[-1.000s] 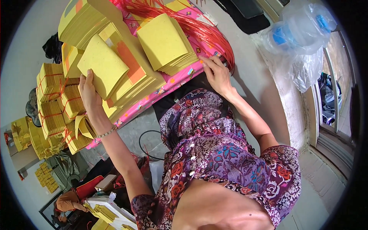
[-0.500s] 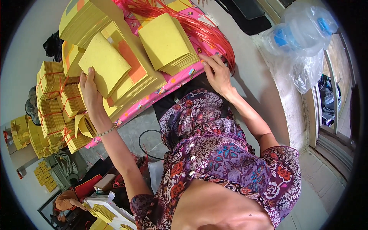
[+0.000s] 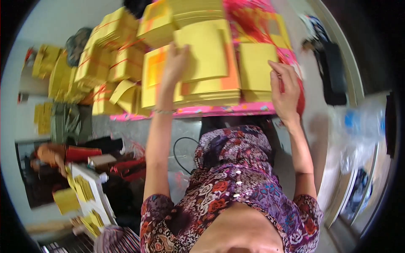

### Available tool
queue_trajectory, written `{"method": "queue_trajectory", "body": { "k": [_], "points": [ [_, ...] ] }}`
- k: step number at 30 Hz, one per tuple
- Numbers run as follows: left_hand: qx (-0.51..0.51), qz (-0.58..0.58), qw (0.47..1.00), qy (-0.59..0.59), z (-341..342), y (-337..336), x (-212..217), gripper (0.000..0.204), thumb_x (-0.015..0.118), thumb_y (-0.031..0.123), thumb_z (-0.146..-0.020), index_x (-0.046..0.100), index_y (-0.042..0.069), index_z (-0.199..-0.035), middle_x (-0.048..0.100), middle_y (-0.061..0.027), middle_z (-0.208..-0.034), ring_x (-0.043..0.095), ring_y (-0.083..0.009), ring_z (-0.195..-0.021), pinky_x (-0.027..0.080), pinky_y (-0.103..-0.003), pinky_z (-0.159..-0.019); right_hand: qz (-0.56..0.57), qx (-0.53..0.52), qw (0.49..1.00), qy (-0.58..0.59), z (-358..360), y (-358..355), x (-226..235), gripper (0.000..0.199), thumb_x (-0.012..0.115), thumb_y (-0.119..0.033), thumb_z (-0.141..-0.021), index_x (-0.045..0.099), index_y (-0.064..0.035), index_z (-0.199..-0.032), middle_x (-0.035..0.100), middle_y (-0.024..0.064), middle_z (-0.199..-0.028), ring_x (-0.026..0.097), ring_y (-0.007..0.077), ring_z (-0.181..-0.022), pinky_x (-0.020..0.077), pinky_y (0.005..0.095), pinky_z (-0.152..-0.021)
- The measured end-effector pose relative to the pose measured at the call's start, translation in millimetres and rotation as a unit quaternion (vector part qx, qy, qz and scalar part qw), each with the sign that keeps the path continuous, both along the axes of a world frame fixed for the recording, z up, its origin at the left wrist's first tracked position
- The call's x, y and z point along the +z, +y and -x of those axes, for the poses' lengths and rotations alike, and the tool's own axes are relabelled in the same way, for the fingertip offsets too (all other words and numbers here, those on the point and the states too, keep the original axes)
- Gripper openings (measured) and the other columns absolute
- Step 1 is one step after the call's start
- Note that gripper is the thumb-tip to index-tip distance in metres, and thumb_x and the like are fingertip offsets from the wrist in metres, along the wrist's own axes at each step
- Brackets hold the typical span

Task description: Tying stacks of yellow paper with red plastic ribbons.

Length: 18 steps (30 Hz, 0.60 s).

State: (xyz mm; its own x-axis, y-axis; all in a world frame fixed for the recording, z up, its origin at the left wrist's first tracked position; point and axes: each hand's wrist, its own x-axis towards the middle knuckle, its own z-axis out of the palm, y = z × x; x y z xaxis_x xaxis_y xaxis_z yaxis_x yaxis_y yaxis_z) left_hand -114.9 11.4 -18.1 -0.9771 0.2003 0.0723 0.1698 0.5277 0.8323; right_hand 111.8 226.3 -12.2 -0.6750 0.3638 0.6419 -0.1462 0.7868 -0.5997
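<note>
My left hand grips the left edge of folded yellow paper, which lies on a wider pile of yellow sheets with orange patches. Motion blurs the fingers a little. Just right of that pile is a smaller stack of folded yellow paper. At its right edge is my right hand, thumb and fingers apart and nothing held; whether the fingertips touch the stack I cannot tell. Both stacks rest on a table with a pink patterned cover.
Yellow paper bundles tied with red string are piled at the left. Red plastic strands lie at the table's back right. A person in orange is at the lower left, near a white table. A clear water jug stands right.
My view has turned, so the table now looks level and the stacks appear further right. My left hand stays at the folded paper's edge. My right hand remains beside the smaller stack.
</note>
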Motion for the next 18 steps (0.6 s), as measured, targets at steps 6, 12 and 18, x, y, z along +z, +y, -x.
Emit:
{"method": "queue_trajectory", "body": {
  "k": [6, 12, 18],
  "points": [
    [-0.050, 0.077, 0.995, 0.025, -27, 21, 35, 0.040, 0.060, 0.026, -0.087, 0.047, -0.008, -0.103, 0.056, -0.0348, -0.099, 0.059, -0.0424, -0.095, 0.046, -0.049, -0.083, -0.129, 0.146, 0.980, -0.049, 61, -26, 39, 0.041, 0.057, -0.022, -0.092, 0.052, -0.0040, -0.128, 0.053, 0.0158, -0.125, 0.046, 0.0345, -0.122, 0.0364, 0.0435, -0.102],
    [0.003, 0.107, 0.967, 0.230, -34, -4, 28, 0.051, 0.068, 0.025, -0.082, 0.049, -0.005, -0.118, 0.051, -0.0237, -0.105, 0.054, -0.0389, -0.096, 0.047, -0.045, -0.081, -0.248, 0.171, 0.941, -0.154, 85, -34, 24, 0.039, 0.056, -0.026, -0.091, 0.053, -0.0023, -0.122, 0.051, 0.0172, -0.128, 0.042, 0.0373, -0.125, 0.0315, 0.0470, -0.105],
    [0.057, 0.050, 0.933, 0.352, -43, -76, 44, 0.041, 0.067, 0.017, -0.083, 0.055, 0.007, -0.121, 0.054, -0.0167, -0.099, 0.054, -0.0332, -0.092, 0.044, -0.040, -0.081, -0.290, 0.163, 0.926, -0.181, 83, -32, 41, 0.035, 0.056, -0.025, -0.091, 0.054, -0.0021, -0.117, 0.052, 0.0176, -0.124, 0.042, 0.0378, -0.124, 0.0290, 0.0465, -0.106]
  ]
}}
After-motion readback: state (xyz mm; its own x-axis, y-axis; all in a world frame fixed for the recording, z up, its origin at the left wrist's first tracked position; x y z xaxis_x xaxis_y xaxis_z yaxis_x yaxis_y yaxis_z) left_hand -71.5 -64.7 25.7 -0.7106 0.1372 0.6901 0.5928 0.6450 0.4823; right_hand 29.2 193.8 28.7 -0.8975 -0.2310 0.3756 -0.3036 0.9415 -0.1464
